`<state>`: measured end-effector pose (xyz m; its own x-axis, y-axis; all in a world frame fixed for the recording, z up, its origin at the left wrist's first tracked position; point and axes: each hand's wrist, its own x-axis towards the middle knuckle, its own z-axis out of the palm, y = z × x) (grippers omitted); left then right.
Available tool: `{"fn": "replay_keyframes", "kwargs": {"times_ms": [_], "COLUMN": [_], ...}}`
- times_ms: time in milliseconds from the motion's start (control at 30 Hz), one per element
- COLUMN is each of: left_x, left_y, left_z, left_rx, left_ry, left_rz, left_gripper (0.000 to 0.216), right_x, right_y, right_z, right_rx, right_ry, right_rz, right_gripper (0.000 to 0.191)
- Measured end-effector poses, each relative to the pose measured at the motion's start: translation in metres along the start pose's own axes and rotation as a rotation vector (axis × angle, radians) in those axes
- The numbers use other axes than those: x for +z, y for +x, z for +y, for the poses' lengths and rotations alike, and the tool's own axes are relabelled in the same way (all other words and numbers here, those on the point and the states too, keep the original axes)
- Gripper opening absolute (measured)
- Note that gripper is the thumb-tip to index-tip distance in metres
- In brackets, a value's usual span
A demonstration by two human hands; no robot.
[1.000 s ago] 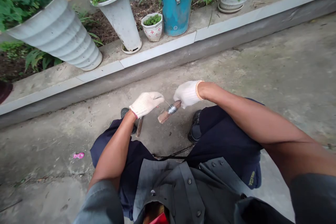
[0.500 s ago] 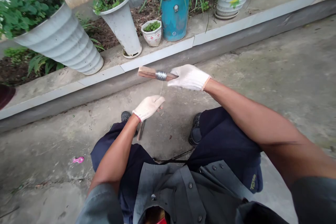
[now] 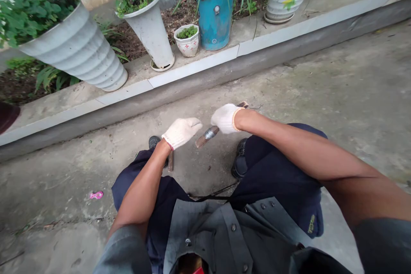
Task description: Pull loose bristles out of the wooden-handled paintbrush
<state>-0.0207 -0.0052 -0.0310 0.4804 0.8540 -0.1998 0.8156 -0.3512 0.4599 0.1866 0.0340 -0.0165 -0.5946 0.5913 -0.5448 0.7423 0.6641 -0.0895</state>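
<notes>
My right hand (image 3: 224,118), in a white knitted glove, is closed around a wooden stick (image 3: 201,141). Silvery wire (image 3: 211,132) is wound round the stick near its lower left end, and its other end pokes out past my right wrist. Just left of it is my left hand (image 3: 181,132), gloved too, with thumb and fingers pinched together. The thin wire running to it is too fine to make out now. Beneath my left wrist a second wooden stick (image 3: 171,161) shows; whether the hand grips it is hidden.
A low concrete ledge (image 3: 192,70) crosses in front, bearing a ribbed white pot (image 3: 86,51), a tall white pot (image 3: 150,30), a small patterned pot (image 3: 187,47), a blue bucket (image 3: 214,21) and a white planter (image 3: 285,2). A pink object (image 3: 96,195) lies on the concrete floor.
My right hand has come down towards me, and the wire-wound stick has tilted so its left end points down. My left hand has hardly moved; the stick under its wrist looks more upright.
</notes>
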Motion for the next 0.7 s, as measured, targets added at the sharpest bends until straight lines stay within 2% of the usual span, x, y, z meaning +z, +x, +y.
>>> {"fn": "replay_keyframes", "kwargs": {"times_ms": [133,233,333,400,500,600,700], "left_x": [-0.006,-0.005,0.0,0.004,0.007,0.005,0.0], "left_y": [-0.002,0.0,0.004,0.005,0.004,0.001,-0.002], "left_z": [0.0,-0.003,-0.004,-0.001,0.007,0.016,0.019], "left_rx": [-0.113,-0.135,-0.123,-0.142,-0.173,-0.134,-0.067], "left_ry": [-0.16,-0.265,-0.378,-0.419,-0.406,-0.389,-0.294], "left_rz": [0.018,0.04,0.05,0.057,0.057,-0.023,-0.057], "left_gripper": [0.037,0.04,0.039,0.042,0.042,0.034,0.033], "right_x": [-0.01,-0.019,-0.025,-0.03,-0.034,-0.033,-0.027], "right_y": [-0.019,-0.031,-0.035,-0.032,-0.023,-0.012,-0.005], "right_z": [0.023,0.037,0.042,0.041,0.041,0.041,0.036], "right_rx": [-0.239,-0.27,-0.237,-0.16,0.098,0.313,0.349], "right_ry": [0.15,0.331,0.454,0.484,0.447,0.314,0.122], "right_rz": [-0.032,0.044,0.186,0.315,0.476,0.548,0.539], "right_gripper": [0.018,0.023,0.028,0.031,0.038,0.035,0.033]}}
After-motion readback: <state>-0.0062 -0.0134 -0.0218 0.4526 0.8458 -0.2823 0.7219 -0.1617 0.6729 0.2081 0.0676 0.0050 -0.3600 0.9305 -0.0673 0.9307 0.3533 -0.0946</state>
